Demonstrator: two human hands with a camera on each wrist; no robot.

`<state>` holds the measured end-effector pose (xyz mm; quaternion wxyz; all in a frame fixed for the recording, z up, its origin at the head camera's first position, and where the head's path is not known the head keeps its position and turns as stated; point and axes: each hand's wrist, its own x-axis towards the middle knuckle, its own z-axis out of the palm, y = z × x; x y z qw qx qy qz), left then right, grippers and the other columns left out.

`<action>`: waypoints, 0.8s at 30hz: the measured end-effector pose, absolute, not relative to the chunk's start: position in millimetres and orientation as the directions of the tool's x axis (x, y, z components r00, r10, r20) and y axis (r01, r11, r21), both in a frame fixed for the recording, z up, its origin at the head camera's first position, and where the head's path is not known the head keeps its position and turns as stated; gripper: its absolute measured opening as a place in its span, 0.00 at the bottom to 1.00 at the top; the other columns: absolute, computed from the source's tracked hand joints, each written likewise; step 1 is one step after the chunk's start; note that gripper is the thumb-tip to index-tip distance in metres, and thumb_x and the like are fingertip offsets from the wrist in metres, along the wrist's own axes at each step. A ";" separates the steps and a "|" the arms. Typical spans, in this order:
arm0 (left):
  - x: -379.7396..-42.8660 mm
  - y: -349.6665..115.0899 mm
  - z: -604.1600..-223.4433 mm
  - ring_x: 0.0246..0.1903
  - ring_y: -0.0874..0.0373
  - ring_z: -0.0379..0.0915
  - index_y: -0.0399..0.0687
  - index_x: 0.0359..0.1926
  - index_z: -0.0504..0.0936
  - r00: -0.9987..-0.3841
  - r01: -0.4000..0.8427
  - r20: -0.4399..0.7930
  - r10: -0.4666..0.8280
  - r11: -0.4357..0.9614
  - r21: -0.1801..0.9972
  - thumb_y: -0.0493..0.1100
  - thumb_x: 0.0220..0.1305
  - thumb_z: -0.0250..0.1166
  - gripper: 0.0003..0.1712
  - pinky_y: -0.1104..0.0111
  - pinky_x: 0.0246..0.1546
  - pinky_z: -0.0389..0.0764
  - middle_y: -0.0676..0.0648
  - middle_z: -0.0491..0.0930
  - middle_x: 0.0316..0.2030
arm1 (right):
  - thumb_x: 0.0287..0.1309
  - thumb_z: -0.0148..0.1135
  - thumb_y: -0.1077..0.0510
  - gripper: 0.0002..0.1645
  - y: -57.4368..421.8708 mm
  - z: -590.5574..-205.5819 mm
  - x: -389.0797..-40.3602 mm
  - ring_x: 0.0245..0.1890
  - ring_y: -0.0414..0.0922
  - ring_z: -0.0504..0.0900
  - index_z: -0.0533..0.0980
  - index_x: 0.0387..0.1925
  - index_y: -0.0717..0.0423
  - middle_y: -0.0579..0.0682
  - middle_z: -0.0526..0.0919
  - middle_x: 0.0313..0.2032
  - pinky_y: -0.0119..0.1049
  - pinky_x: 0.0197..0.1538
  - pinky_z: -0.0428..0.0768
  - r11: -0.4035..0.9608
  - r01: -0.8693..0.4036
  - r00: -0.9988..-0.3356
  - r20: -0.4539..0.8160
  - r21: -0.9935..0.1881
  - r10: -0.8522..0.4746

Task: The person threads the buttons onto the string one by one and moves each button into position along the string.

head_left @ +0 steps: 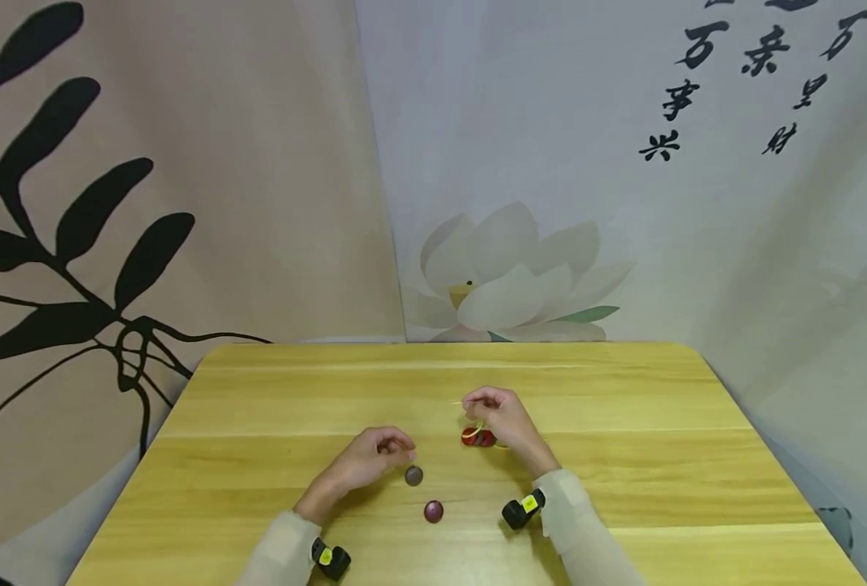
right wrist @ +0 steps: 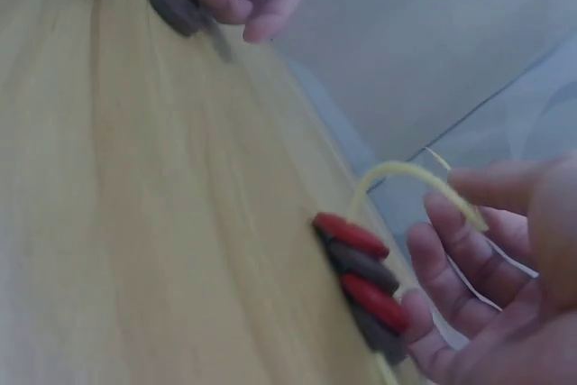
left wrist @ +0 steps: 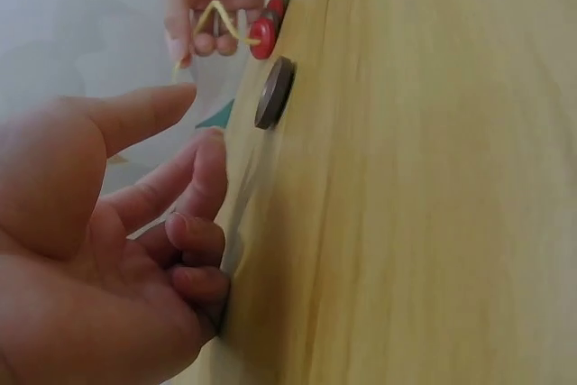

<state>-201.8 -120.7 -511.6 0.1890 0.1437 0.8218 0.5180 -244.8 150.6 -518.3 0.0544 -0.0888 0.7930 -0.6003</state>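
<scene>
My right hand (head_left: pixel 502 419) pinches a yellow string (right wrist: pixel 401 169) between thumb and finger, above the table. Threaded on that string, several flat round beads, red and brown in turn, lie in a row; a red bead (right wrist: pixel 352 233) is at the end near the hand. My left hand (head_left: pixel 370 457) holds nothing, its thumb and forefinger apart and the other fingers loosely bent. Just beyond its fingertips is a loose brown bead (left wrist: pixel 275 93), apart from them in the left wrist view. A loose dark red bead (head_left: pixel 434 511) lies closer to me.
The wooden table (head_left: pixel 667 456) has rounded far corners. Behind it hang cloth backdrops with a plant print, a lotus (head_left: pixel 514 277) and dark written characters. Each wrist wears a small black camera (head_left: pixel 523 510).
</scene>
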 end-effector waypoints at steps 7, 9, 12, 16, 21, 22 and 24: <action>-201.8 -121.3 -507.7 0.34 0.57 0.65 0.40 0.47 0.81 -0.842 0.058 -0.190 0.505 0.435 0.899 0.45 0.66 0.66 0.14 0.71 0.33 0.68 0.49 0.73 0.34 | 0.64 0.58 0.64 0.09 155.5 -525.5 -247.6 0.37 0.46 0.83 0.82 0.42 0.63 0.58 0.85 0.38 0.37 0.42 0.79 0.242 0.004 -0.976 -0.057 -0.970 -0.209; -200.9 -121.1 -507.5 0.33 0.57 0.65 0.40 0.47 0.81 -0.836 0.055 -0.198 0.512 0.437 0.898 0.45 0.65 0.67 0.15 0.70 0.32 0.68 0.49 0.73 0.33 | 0.64 0.58 0.65 0.09 156.2 -527.7 -247.9 0.37 0.46 0.83 0.82 0.42 0.64 0.58 0.85 0.38 0.36 0.41 0.80 0.238 0.016 -0.975 -0.068 -0.971 -0.213; -200.4 -120.0 -507.7 0.33 0.57 0.66 0.40 0.47 0.81 -0.833 0.055 -0.203 0.515 0.441 0.896 0.46 0.64 0.68 0.16 0.70 0.32 0.68 0.49 0.73 0.33 | 0.63 0.59 0.65 0.09 158.5 -529.9 -248.9 0.37 0.45 0.82 0.82 0.42 0.64 0.58 0.85 0.38 0.36 0.39 0.80 0.231 0.021 -0.974 -0.072 -0.973 -0.215; -199.9 -119.9 -508.5 0.33 0.57 0.65 0.41 0.47 0.81 -0.833 0.048 -0.207 0.513 0.440 0.897 0.45 0.62 0.70 0.17 0.70 0.32 0.67 0.49 0.73 0.32 | 0.63 0.60 0.64 0.09 160.8 -532.5 -249.2 0.36 0.44 0.81 0.81 0.42 0.64 0.58 0.85 0.38 0.37 0.34 0.80 0.214 0.037 -0.967 -0.089 -0.976 -0.238; -200.1 -120.1 -509.2 0.30 0.57 0.65 0.40 0.46 0.81 -0.829 0.046 -0.204 0.520 0.426 0.903 0.44 0.60 0.72 0.17 0.70 0.30 0.67 0.49 0.72 0.29 | 0.64 0.60 0.62 0.08 163.9 -533.4 -249.3 0.37 0.44 0.83 0.82 0.42 0.61 0.55 0.85 0.38 0.37 0.37 0.81 0.223 0.038 -0.962 -0.096 -0.974 -0.256; -200.0 -120.1 -509.3 0.29 0.58 0.65 0.41 0.46 0.82 -0.828 0.044 -0.205 0.522 0.425 0.904 0.44 0.59 0.72 0.17 0.70 0.30 0.67 0.49 0.72 0.29 | 0.65 0.59 0.62 0.08 164.5 -533.5 -249.3 0.38 0.44 0.84 0.82 0.41 0.60 0.54 0.85 0.38 0.37 0.38 0.81 0.226 0.036 -0.962 -0.095 -0.973 -0.257; -199.9 -120.1 -509.5 0.28 0.58 0.65 0.41 0.46 0.82 -0.825 0.047 -0.205 0.527 0.425 0.904 0.45 0.59 0.73 0.17 0.71 0.29 0.66 0.50 0.72 0.28 | 0.65 0.59 0.63 0.08 165.5 -533.4 -249.2 0.38 0.45 0.84 0.82 0.41 0.60 0.54 0.85 0.37 0.37 0.41 0.81 0.224 0.029 -0.962 -0.088 -0.974 -0.259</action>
